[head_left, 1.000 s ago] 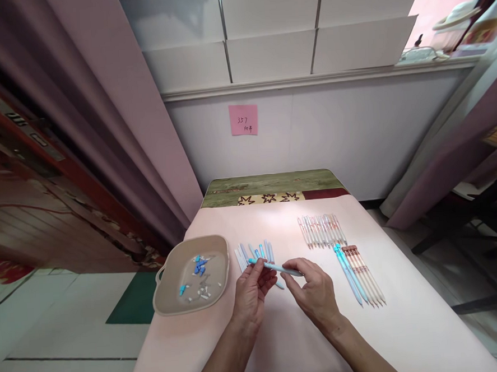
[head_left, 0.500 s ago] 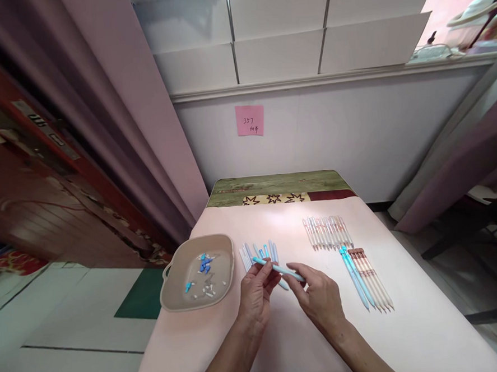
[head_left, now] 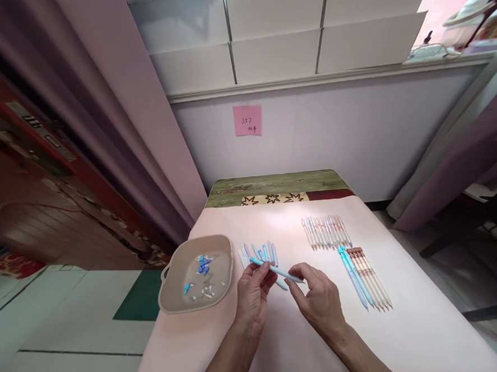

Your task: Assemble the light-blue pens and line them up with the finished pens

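Observation:
A light blue pen is held at a slant above the table, its brighter blue end to the left. My left hand is closed round its upper part, thumb on top. At the pointed lower end, the thumb and forefinger of my right hand close about the barrel. Beneath and behind the hands lie several pale blue and white pen parts, partly covered by my left hand.
A beige basin at the left holds blue toppers and small white pieces. At the right lie a row of clear pen barrels, blue pens and brown-topped pens. A pink note is on the wall.
The right fingers have shifted slightly on the lower end of the pen, and its pointed tip now shows. My left hand keeps its grip. The view has moved slightly.

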